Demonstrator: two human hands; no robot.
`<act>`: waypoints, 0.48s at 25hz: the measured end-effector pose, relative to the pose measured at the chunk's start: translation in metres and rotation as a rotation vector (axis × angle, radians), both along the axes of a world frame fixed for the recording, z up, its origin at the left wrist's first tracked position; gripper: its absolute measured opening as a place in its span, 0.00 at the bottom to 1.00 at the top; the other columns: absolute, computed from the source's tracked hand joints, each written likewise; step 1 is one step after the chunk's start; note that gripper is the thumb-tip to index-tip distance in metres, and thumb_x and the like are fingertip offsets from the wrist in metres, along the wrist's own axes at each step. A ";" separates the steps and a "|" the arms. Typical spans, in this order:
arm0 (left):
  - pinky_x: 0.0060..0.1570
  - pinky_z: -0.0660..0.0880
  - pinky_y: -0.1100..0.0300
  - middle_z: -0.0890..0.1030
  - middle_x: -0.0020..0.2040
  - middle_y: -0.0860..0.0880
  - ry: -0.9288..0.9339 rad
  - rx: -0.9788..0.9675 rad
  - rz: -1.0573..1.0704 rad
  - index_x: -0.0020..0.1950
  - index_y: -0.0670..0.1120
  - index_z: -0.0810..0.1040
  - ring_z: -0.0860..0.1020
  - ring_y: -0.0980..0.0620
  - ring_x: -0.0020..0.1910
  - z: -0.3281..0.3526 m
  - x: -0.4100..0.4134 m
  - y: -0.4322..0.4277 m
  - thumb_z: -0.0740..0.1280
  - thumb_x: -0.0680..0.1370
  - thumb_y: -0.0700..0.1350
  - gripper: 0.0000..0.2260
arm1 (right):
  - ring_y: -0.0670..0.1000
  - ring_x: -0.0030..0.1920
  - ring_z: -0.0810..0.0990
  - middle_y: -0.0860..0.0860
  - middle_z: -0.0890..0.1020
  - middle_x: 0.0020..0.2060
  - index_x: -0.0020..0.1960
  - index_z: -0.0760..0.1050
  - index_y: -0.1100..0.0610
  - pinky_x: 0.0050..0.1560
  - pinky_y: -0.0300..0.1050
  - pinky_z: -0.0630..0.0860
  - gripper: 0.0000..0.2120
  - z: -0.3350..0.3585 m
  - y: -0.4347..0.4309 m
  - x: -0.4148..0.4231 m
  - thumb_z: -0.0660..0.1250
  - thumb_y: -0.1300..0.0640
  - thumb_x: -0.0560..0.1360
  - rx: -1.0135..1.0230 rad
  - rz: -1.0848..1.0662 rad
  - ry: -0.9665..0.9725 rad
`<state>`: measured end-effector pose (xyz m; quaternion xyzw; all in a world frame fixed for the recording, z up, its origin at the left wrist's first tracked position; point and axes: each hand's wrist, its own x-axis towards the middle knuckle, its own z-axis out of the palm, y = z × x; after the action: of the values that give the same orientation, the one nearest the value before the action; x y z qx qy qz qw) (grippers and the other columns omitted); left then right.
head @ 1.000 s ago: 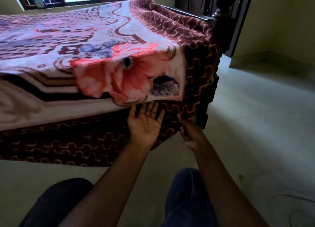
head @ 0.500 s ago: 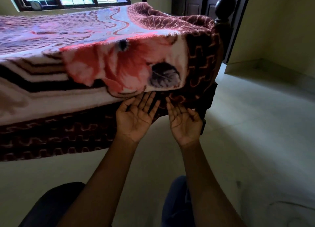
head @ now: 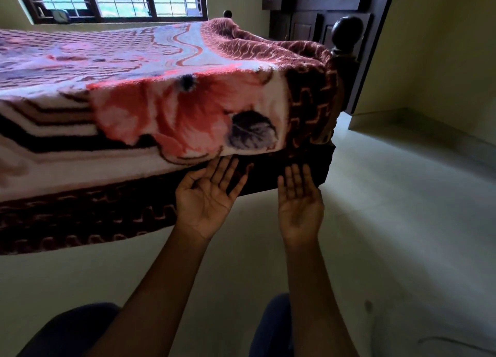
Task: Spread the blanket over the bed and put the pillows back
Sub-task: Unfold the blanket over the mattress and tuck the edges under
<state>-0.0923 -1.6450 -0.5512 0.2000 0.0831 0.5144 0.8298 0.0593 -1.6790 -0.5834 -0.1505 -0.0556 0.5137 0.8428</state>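
Left hand (head: 206, 198) and right hand (head: 299, 203) lie flat, palms up, fingers straight, gripping nothing, their tips at the lower edge of the floral blanket (head: 161, 115), which is draped at 12 o'clock over the bed (head: 322, 160). Bunched folds by the bedpost (head: 347, 34) at 1 o'clock could slide off if tugged. No pillows visible; no readable writing

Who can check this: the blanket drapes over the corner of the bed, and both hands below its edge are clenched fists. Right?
Not fists. In the head view the blanket drapes over the corner of the bed, and the left hand and right hand below its edge are open, fingers straight, palms up.
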 end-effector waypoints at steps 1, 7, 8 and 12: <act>0.58 0.72 0.40 0.78 0.63 0.43 0.003 -0.001 0.002 0.53 0.41 0.83 0.76 0.47 0.62 -0.001 0.001 0.000 0.80 0.50 0.42 0.31 | 0.52 0.58 0.77 0.54 0.77 0.58 0.67 0.68 0.56 0.54 0.45 0.78 0.16 0.002 0.001 0.004 0.56 0.62 0.80 -0.032 -0.053 -0.094; 0.57 0.71 0.39 0.78 0.62 0.43 -0.004 -0.007 0.014 0.52 0.40 0.83 0.77 0.45 0.60 -0.002 0.002 0.000 0.79 0.49 0.41 0.31 | 0.47 0.43 0.78 0.53 0.81 0.47 0.55 0.79 0.63 0.39 0.22 0.69 0.14 0.041 0.032 0.020 0.71 0.58 0.72 -0.595 -0.514 -0.812; 0.57 0.71 0.39 0.78 0.62 0.43 -0.005 -0.009 0.014 0.52 0.40 0.83 0.77 0.44 0.60 -0.002 0.002 0.000 0.79 0.49 0.40 0.31 | 0.48 0.46 0.78 0.53 0.81 0.46 0.53 0.80 0.62 0.45 0.24 0.70 0.11 0.037 0.035 0.028 0.70 0.57 0.73 -0.660 -0.551 -0.869; 0.57 0.72 0.41 0.78 0.63 0.43 0.025 -0.001 -0.012 0.51 0.41 0.84 0.77 0.45 0.61 -0.001 0.002 -0.001 0.79 0.48 0.41 0.31 | 0.52 0.42 0.82 0.52 0.83 0.40 0.46 0.80 0.52 0.56 0.51 0.77 0.03 0.023 0.043 0.056 0.71 0.58 0.72 -0.776 -0.447 -0.738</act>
<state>-0.0905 -1.6459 -0.5527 0.2066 0.0923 0.5067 0.8319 0.1156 -1.6361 -0.5599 -0.6256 -0.1201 0.2198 0.7388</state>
